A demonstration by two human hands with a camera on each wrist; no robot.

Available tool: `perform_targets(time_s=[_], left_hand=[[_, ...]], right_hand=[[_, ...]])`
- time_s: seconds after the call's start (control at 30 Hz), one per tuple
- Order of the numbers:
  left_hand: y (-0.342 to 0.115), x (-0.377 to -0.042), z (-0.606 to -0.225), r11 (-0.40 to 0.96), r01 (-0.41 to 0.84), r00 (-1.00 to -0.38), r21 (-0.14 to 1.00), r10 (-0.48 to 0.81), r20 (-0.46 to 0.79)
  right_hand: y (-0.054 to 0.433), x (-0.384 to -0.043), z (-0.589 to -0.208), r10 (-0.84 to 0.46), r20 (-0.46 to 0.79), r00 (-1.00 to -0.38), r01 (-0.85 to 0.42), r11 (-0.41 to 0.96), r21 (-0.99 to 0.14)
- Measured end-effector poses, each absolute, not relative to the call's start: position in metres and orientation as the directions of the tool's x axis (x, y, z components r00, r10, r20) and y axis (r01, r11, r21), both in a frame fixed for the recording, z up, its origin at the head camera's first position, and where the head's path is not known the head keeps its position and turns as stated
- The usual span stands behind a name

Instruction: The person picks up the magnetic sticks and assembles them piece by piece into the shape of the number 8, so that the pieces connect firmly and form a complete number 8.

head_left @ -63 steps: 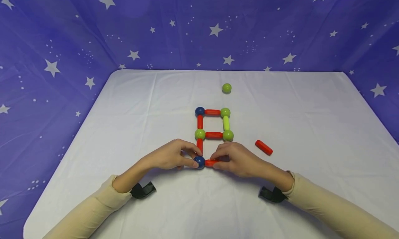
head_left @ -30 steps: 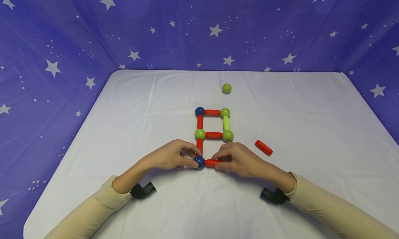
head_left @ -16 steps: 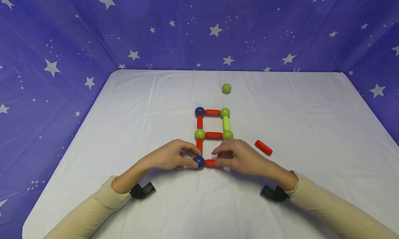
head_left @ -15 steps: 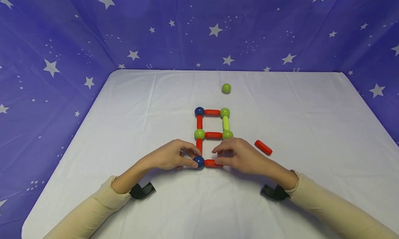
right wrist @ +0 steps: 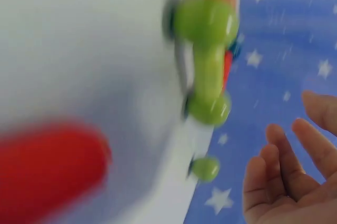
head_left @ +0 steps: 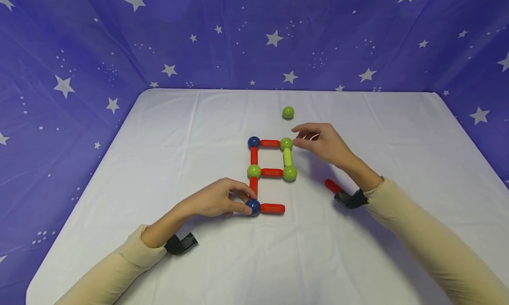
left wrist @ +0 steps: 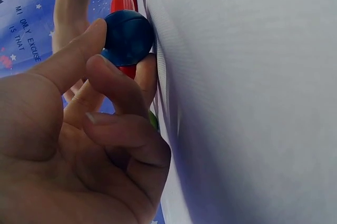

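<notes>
With thumb and fingers my left hand (head_left: 220,199) pinches the near blue ball (head_left: 253,207), a corner of a frame of rods and balls lying flat. In the left wrist view, the thumb presses one side of that blue ball (left wrist: 129,37). A red rod (head_left: 272,208) sticks out rightward from the ball, its far end bare. My right hand (head_left: 324,141) holds nothing; it hovers right of the far green ball (head_left: 286,143), fingers spread apart. Behind it on the cloth lies a loose green ball (head_left: 288,112). The right wrist view is blurred.
Under my right wrist strap (head_left: 351,200) lies a loose red rod (head_left: 333,185), partly hidden. The upper square of the frame has a light green rod (head_left: 287,157) on its right side. A white cloth (head_left: 179,132) covers the table, with a starry backdrop (head_left: 238,31) behind.
My right hand has let go of the near red rod and moved away from me, up toward the far green balls. The left hand stays on the blue ball.
</notes>
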State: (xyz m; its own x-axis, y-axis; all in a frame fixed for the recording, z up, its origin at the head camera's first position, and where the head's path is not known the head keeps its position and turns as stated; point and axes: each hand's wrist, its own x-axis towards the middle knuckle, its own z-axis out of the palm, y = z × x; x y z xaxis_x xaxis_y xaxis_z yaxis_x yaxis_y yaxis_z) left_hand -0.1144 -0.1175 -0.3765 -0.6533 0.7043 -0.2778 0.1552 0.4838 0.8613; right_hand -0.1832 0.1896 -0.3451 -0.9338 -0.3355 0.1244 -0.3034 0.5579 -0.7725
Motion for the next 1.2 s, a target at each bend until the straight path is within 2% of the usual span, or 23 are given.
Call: perform_targets(time_s=[0.23,0.57,0.77,1.2], left_hand=[[-0.117,-0.115,-0.378,0.480,0.158,-0.651,0.863,0.708,-0.275],[-0.117,-0.116,-0.378,0.468,0.173,-0.649,0.866,0.716,-0.257],[-0.119,-0.115,-0.378,0.475,0.168,-0.655,0.864,0.709,-0.263],[-0.119,-0.117,-0.379,0.475,0.169,-0.652,0.864,0.711,-0.263]], right_hand=[[0.193,-0.237,-0.351,-0.238,0.131,-0.962,-0.258,0.644,-0.721],[0.188,-0.286,-0.364,-0.160,0.029,-0.987,-0.134,0.696,-0.706],[0.183,-0.298,-0.368,-0.148,-0.036,-0.988,-0.078,0.697,-0.713],[0.172,-0.301,-0.377,-0.094,-0.019,-0.995,-0.059,0.753,-0.656]])
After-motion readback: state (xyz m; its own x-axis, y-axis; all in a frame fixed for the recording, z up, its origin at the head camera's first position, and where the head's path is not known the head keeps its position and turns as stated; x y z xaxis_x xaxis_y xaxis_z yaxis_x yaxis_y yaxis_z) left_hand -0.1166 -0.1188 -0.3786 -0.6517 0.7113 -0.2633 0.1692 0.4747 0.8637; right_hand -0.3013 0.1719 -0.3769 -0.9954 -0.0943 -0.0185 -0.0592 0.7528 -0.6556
